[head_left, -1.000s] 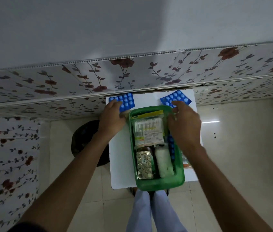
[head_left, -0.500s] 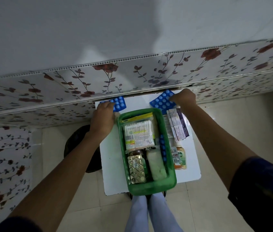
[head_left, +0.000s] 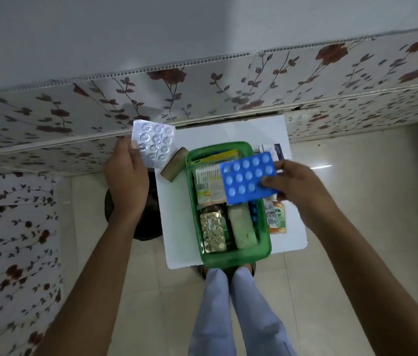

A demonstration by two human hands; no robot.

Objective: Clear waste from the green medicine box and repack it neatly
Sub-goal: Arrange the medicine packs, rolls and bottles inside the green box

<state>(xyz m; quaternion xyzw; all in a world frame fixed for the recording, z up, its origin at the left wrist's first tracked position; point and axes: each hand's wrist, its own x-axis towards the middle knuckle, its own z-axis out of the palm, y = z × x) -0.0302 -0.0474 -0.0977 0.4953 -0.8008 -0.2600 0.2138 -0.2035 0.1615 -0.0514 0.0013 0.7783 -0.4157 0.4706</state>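
Right hand (head_left: 296,186) pinches a blue plastic tablet strip (head_left: 249,178) by its edge over the green plastic medicine box (head_left: 228,258), mid-frame. Left hand (head_left: 127,176) clamps a silver foil blister sheet (head_left: 153,143), upper left. Both look light, thin and bendy; edge grips suit them.

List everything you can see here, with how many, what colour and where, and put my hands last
green medicine box: one, green, middle of the white board.
white board: one, white, under the box.
blue blister strip: one, blue, held above the box.
silver blister strip: one, silver side showing, held left of the board.
gold blister strip: one, gold, near-left part of the box.
cotton bud pack: one, white and orange, far part of the box.
pale roll: one, off-white, in the box beside the gold strip.
brown block: one, brown, on the board left of the box.
orange bottle: one, orange, on the board right of the box.
left hand: holds the silver strip.
right hand: holds the blue strip.
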